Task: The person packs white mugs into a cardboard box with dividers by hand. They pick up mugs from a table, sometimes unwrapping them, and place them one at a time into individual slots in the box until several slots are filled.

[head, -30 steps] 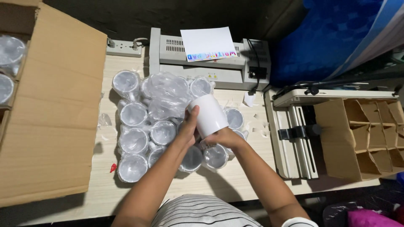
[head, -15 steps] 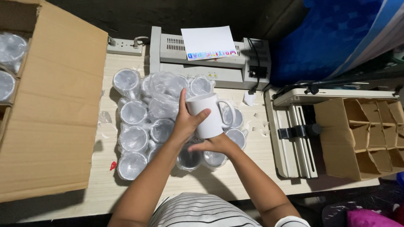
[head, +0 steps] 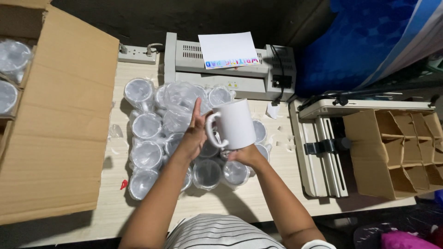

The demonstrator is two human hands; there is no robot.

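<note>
I hold a plain white mug (head: 235,123) upright above the table, its handle turned to the left. My right hand (head: 247,154) grips it from below at the base. My left hand (head: 196,131) rests against the handle side with fingers stretched upward. Beneath the mug stand several more mugs wrapped in clear plastic bags (head: 147,154), grouped on the light wooden table (head: 115,203).
A large open cardboard box (head: 55,129) lies at the left with wrapped mugs inside. A grey laminator (head: 230,69) with a white paper sheet sits at the back beside a power strip (head: 136,54). A paper trimmer (head: 323,152) and a divided carton (head: 401,147) stand at the right.
The mug has been turned in my hands so its handle now faces left. My left hand slid from the mug's body to the handle side; my right hand stays underneath.
</note>
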